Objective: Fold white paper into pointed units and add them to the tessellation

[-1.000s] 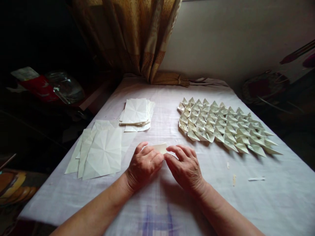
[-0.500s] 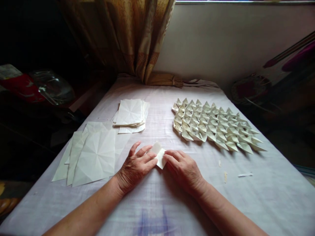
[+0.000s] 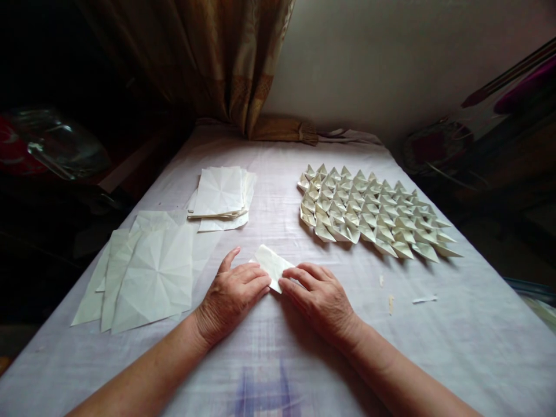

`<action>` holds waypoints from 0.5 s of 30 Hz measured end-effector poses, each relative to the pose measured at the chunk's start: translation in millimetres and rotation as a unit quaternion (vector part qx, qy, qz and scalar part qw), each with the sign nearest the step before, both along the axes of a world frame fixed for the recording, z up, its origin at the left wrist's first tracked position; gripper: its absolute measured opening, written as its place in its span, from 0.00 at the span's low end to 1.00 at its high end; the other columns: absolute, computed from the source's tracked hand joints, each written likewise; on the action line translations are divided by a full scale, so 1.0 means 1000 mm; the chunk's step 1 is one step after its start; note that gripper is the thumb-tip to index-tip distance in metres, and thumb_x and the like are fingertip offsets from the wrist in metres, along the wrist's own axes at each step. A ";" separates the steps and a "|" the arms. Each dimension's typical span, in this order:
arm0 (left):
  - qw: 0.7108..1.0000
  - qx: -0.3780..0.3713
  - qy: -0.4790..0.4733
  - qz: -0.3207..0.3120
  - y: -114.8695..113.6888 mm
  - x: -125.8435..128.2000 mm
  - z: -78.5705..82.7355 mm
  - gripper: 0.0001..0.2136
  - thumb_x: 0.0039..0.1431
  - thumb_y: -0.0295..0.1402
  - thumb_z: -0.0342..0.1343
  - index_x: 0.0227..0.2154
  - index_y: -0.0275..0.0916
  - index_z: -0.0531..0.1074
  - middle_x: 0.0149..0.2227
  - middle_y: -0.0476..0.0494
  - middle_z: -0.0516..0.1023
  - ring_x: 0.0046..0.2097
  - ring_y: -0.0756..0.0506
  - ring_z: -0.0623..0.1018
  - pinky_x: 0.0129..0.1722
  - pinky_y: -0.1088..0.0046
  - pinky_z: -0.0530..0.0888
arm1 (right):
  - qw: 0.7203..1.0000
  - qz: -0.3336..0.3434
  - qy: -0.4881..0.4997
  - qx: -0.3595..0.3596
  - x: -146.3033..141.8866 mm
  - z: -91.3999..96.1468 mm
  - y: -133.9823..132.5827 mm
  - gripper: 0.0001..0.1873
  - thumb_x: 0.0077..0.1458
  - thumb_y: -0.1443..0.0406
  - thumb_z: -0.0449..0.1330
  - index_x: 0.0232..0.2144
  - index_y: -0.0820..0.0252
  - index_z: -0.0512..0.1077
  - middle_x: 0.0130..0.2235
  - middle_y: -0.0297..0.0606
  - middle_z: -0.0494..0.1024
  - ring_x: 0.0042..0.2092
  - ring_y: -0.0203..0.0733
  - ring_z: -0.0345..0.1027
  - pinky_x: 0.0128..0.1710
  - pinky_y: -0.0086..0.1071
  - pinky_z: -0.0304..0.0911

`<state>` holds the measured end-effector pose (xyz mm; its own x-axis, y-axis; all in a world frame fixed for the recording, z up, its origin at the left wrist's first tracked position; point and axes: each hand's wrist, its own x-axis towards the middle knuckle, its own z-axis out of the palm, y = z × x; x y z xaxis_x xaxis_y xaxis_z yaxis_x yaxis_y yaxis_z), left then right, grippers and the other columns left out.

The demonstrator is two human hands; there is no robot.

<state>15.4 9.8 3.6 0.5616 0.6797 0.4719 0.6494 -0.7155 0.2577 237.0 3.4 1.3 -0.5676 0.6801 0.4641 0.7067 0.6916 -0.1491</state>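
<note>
White paper (image 3: 270, 263), folded to a small flat piece, lies near the middle of the tabletop (image 3: 269, 341), between the person's two hands. The left hand (image 3: 233, 298) is palm down, its fingertips at the paper's left and near edges, the outermost finger lifted clear. Its underside is hidden, so whether it grips the paper or only presses on it cannot be told. The right hand (image 3: 319, 295) is drawn in narrow, holding the paper's near right edge between thumb and fingers.

Pale cloth (image 3: 369, 365) covers the tabletop; a purple patch (image 3: 264, 391) shows at the near side, between the forearms. Left of the left hand, large creased sheets (image 3: 158, 272) lie fanned and overlapping, the top one marked with folds radiating from its centre. Beyond them stands a stack (image 3: 219, 191) of smaller sheets, edges uneven, the uppermost likewise creased. Right of the stack, folded paper units (image 3: 373, 214) with pointed tips are set close together in rows. Three small scraps (image 3: 424, 300) lie near the right hand, apart from one another. At the far end, a gold-brown curtain (image 3: 243, 69) hangs to the cloth, before a plain wall (image 3: 369, 63).
</note>
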 end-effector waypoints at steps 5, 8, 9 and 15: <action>1.000 -0.016 0.001 -0.021 -0.002 -0.012 0.000 0.07 0.67 0.28 0.52 0.38 0.39 0.76 0.43 0.47 0.83 0.48 0.47 0.81 0.67 0.56 0.55 | 0.998 0.012 0.018 -0.051 0.000 -0.001 0.006 0.09 0.65 0.68 0.54 0.38 0.57 0.75 0.40 0.37 0.81 0.41 0.42 0.67 0.41 0.35 0.58; 1.000 -0.014 -0.003 -0.020 -0.002 -0.016 0.000 0.08 0.67 0.27 0.51 0.39 0.38 0.77 0.42 0.46 0.83 0.48 0.47 0.81 0.66 0.57 0.58 | 0.997 0.024 0.024 -0.066 0.000 0.000 0.006 0.10 0.65 0.68 0.53 0.38 0.57 0.75 0.40 0.37 0.80 0.41 0.42 0.68 0.41 0.36 0.57; 1.000 -0.014 -0.004 -0.021 -0.002 -0.016 0.000 0.08 0.67 0.27 0.51 0.39 0.38 0.77 0.42 0.46 0.83 0.48 0.47 0.81 0.66 0.57 0.59 | 0.997 0.029 0.028 -0.068 0.000 0.000 0.006 0.10 0.65 0.68 0.53 0.39 0.57 0.75 0.40 0.37 0.80 0.41 0.42 0.68 0.41 0.36 0.57; 1.000 -0.008 -0.007 -0.021 -0.003 -0.015 -0.001 0.08 0.67 0.26 0.51 0.41 0.37 0.76 0.43 0.45 0.83 0.49 0.46 0.80 0.65 0.56 0.60 | 0.992 0.017 0.056 -0.111 -0.004 0.002 0.013 0.10 0.63 0.69 0.52 0.34 0.59 0.73 0.37 0.37 0.79 0.38 0.42 0.67 0.39 0.36 0.56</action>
<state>0.8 6.9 2.5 0.5834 0.6626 0.4696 0.6150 -0.7381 0.2775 233.1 15.9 3.4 -0.5463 0.7534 0.3659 0.6536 0.6567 -0.3762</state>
